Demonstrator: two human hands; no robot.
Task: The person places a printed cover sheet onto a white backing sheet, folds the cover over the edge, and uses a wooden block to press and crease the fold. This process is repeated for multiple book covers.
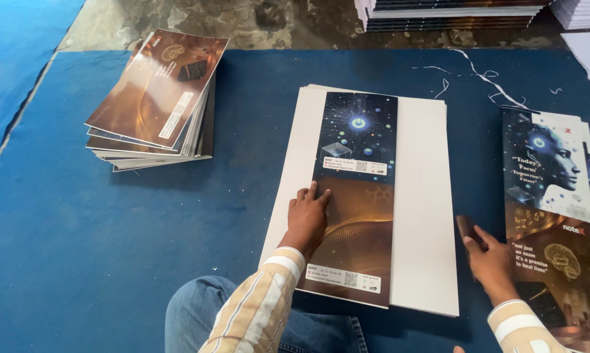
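Head view, looking straight down: left hand [306, 219] lies flat, fingers spread and pressing on the glossy printed cover sheet [355, 196], gripping nothing, just pinning it down near its left edge; that sheet is a tall narrow strip, starry blue on its upper half, coppery brown with swirling lines below, and it sits along the middle of a stack of plain white boards [423, 202], matte and rectangular, edges slightly fanned; right hand [491, 261] rests at the right of those boards, fingers loosely curled against the left edge of a second pile of glossy covers [551, 216], thumb and fingers on a small dark brown piece, though whether it is truly held I cannot tell; those covers show a bluish head above and a brown panel below, slick and reflective; both sleeves are striped tan and white, and a denim knee [203, 314] pokes in at the bottom; everything lies on a blue felt-like mat [79, 248]; well off to the upper left sits a slumped stack of brown-covered notebooks [154, 98], tilted and fanned; thin white paper trimmings [491, 82] curl at upper right.
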